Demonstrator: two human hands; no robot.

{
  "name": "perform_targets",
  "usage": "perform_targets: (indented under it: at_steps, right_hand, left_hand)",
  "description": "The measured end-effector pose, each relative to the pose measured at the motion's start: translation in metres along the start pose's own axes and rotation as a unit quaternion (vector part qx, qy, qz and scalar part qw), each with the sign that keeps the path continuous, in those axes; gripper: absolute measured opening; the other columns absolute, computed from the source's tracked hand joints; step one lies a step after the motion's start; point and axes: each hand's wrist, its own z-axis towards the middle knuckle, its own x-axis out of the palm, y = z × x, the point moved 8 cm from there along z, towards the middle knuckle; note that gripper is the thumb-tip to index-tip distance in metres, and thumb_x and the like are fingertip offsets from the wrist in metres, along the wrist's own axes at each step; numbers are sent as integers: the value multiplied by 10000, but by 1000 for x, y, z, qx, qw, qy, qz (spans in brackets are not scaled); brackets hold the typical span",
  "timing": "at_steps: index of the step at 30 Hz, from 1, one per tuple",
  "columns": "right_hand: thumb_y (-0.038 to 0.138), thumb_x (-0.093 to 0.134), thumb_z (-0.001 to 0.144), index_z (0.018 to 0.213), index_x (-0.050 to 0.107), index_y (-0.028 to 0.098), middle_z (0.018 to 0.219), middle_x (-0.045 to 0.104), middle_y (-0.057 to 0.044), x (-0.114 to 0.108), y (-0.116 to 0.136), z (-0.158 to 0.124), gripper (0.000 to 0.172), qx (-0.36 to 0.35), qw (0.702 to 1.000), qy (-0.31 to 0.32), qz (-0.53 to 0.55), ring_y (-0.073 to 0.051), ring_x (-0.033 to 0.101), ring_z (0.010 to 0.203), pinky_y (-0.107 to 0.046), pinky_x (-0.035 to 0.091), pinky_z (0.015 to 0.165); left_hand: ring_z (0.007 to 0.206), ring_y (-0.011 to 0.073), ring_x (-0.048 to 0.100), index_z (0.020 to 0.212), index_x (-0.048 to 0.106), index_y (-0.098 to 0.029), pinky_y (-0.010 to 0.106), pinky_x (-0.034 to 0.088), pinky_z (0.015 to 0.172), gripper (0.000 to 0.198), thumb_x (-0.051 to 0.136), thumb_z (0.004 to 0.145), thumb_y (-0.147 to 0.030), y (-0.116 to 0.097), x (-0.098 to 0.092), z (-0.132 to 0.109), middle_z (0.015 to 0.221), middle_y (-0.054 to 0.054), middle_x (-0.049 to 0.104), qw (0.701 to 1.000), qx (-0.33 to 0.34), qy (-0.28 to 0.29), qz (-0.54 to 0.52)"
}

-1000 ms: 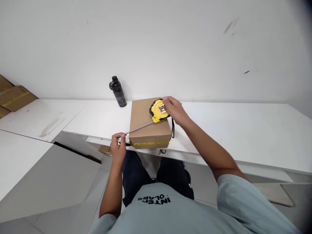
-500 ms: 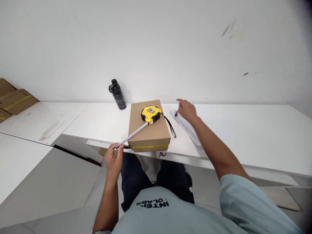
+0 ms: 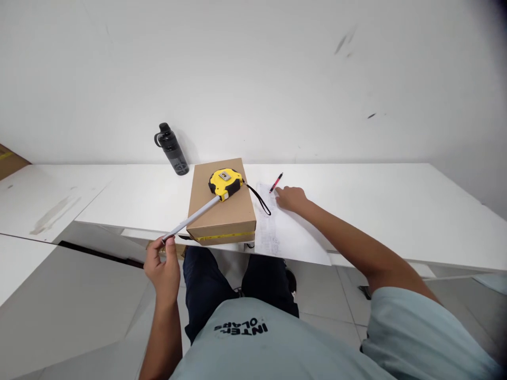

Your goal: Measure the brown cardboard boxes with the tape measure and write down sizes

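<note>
The writing on the paper (image 3: 293, 240) is too faint for us to read, and the right hand (image 3: 291, 199) hides part of the sheet; whether that hand's grip is closed, or touches the pen (image 3: 276, 182), we cannot tell. A carton (image 3: 11, 162) is cut off at the left of the view. The left hand (image 3: 163, 266) has its grip pinched on the end of the blade (image 3: 194, 215), its fingers covering the tip. The tape measure (image 3: 225, 182) lies on the box (image 3: 232, 215). Compared with half a second earlier, the paper — then a narrow strip — spreads wide on the surface (image 3: 376, 211), and the pen, then mostly covered, lies in plain view.
</note>
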Motion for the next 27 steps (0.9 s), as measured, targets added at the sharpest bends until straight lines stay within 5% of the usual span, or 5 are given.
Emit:
perform_targets:
  at_steps: [5,11,17,22,27]
  right_hand:
    - [275,468,1015,1724,212,272,1250,729,-197,-8,-13,18,753,0,1000,12,15,-327,714,1080,-407,500,880]
    - [175,514,964,1372,645,182,1111,758,-226,-21,-20,45,429,-19,999,-29,41,-336,722,1002,-411,450,850]
    - [247,333,1060,1397,529,190,1170,743,-189,-37,-26,27,394,-43,979,-164,112,-287,701,938,-389,435,813]
    - [589,564,975,1138,523,251,883,672,-27,-34,-34,-7,378,-54,841,-321,431,-185,591,737,-318,446,732]
    - [751,513,927,1001,498,279,629,494,64,-1,-30,-2,478,-26,762,-261,592,-156,462,568,-312,411,623]
  left_hand:
    - [951,203,747,1048,749,-186,379,569,960,314,690,961,-482,-7,-2,3,988,46,787,999,9,30,-10]
    - [944,207,746,1066,771,-194,364,574,931,293,677,971,-454,-20,-11,2,986,39,797,997,42,47,34]
    - [958,220,765,1062,799,-189,365,591,924,333,660,986,-482,-18,-17,4,1010,63,820,995,66,65,48]
    - [1025,241,769,1064,811,-204,421,590,1014,320,733,948,-492,-3,-21,7,1062,71,822,996,34,87,-5]
    - [916,220,775,952,807,-217,390,634,884,211,830,886,-416,-2,-19,2,975,56,815,980,18,152,-124]
